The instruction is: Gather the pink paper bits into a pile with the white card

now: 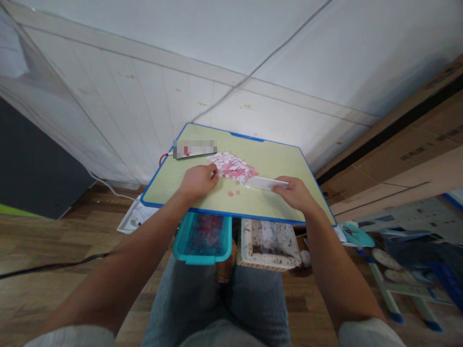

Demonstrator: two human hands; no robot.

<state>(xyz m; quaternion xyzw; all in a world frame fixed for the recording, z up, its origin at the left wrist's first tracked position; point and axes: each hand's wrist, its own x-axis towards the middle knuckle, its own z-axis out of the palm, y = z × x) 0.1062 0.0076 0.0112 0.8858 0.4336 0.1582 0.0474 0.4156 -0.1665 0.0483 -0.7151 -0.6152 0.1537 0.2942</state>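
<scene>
A heap of small pink and white flat pieces [231, 166] lies on the pale yellow tabletop [282, 159] with a blue rim. My right hand [292, 192] grips a flat white card [265, 183] by its right end, and the card's left end reaches the heap's lower right edge. At the heap's left side, my left hand [199, 181] is closed with curled fingers. Whatever it pinches is too small or hidden to make out. Between the hands, a few loose pink pieces [231, 193] rest nearer the table's front edge.
Behind my left hand lies a phone-like device [195, 149], partly blurred, with a red cable. Below the front edge are a teal basin [202, 259] with reddish contents and a speckled white foam box [269, 260]. Cardboard boxes [398, 149] stand right; a wall is behind.
</scene>
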